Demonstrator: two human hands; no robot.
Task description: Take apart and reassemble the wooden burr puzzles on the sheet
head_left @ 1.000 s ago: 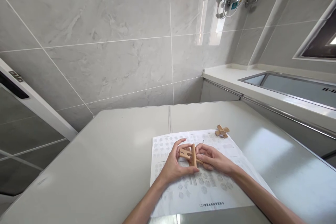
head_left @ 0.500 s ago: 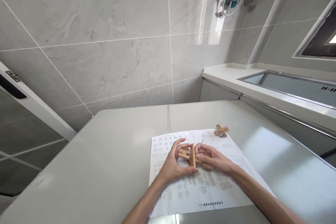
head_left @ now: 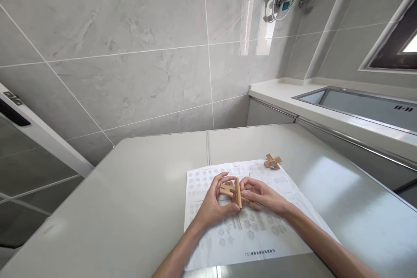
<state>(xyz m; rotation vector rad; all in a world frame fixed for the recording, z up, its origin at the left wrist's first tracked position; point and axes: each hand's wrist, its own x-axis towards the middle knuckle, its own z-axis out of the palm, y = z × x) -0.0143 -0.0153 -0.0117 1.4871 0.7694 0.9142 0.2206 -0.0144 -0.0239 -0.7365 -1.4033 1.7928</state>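
The wooden puzzle point(head_left: 235, 191) is only partly visible. The fingers of the left hand point(head_left: 211, 204) close around its left end and the fingertips of the right hand point(head_left: 264, 197) cover its right end, so it is hard to see how the pieces join in the middle. Both hands are grasping it, a little above the printed sheet point(head_left: 260, 234), which lies on the grey surface point(head_left: 130, 208). I cannot tell if the puzzle touches the paper. The drawings on the sheet are too small to read, and the forearms hide part of it. Both forearms are cut off by the lower edge of the picture.

The puzzle shows two bars that cross each other. One bar has its long axis pointing away from the person, toward the tiled wall point(head_left: 130, 52), with a slight tilt. The other bar lies across it, from left to right, and its left part has a notch.

A small wooden cross point(head_left: 273, 161) rests at the far right corner of the sheet, well apart from the hands. The sink point(head_left: 358, 104) on the right is cut off by the picture edge.
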